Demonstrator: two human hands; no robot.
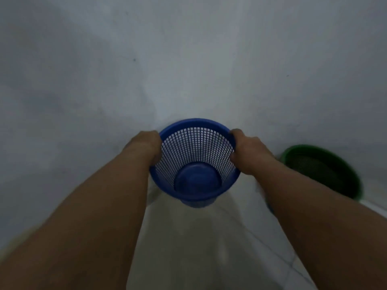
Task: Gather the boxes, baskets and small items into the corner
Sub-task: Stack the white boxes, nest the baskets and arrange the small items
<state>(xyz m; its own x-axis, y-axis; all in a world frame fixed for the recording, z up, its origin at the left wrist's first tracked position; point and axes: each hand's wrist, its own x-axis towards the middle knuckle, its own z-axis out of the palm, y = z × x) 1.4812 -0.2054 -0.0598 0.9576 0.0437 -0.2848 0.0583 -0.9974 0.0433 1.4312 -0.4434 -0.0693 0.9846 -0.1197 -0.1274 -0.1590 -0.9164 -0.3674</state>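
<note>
A blue mesh basket (195, 130) with a solid round bottom is held upright in the room's corner, just above or on the pale floor; which one I cannot tell. My left hand (146, 146) grips its rim on the left side. Across from it, my right hand (247, 151) grips the right side of the rim, fingers curled over the edge. The basket is empty inside. To the right, a green mesh basket (343, 164) stands against the wall.
Two grey-white walls (83, 70) meet behind the blue basket. Pale floor tiles (199, 248) with faint joints lie between my forearms. A white skirting strip (374, 208) runs along the right wall below the green basket.
</note>
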